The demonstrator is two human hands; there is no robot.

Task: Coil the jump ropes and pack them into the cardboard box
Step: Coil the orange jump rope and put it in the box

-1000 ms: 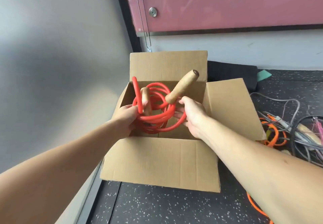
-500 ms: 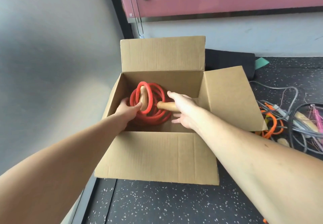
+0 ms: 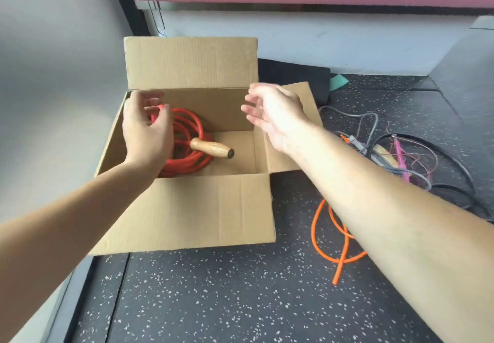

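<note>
Below you, the dark speckled floor fills most of the view, running up to a grey wall on the left. On it, against that wall, stands the cardboard box, with all its flaps open: the back one upright, the near one folded down towards you, the right one spread out to the side.

Your left hand hovers over the left half of the box, its fingers loosely curled and blurred, and it grips nothing; a red loop shows just beside your thumb. Your right hand hangs over the box's right edge with the fingers relaxed and spread, also holding nothing.

To the right of the box, on the floor, lies a loose tangle of grey and black ropes with a thin pink strand across it.

The red jump rope lies coiled inside the box, in its left part, partly under your left hand. An orange rope lies uncoiled on the floor near the box's front right corner, partly hidden by your right forearm. Smallest, a wooden handle lies across the red coil, its dark end pointing right towards the bare part of the box bottom.
</note>
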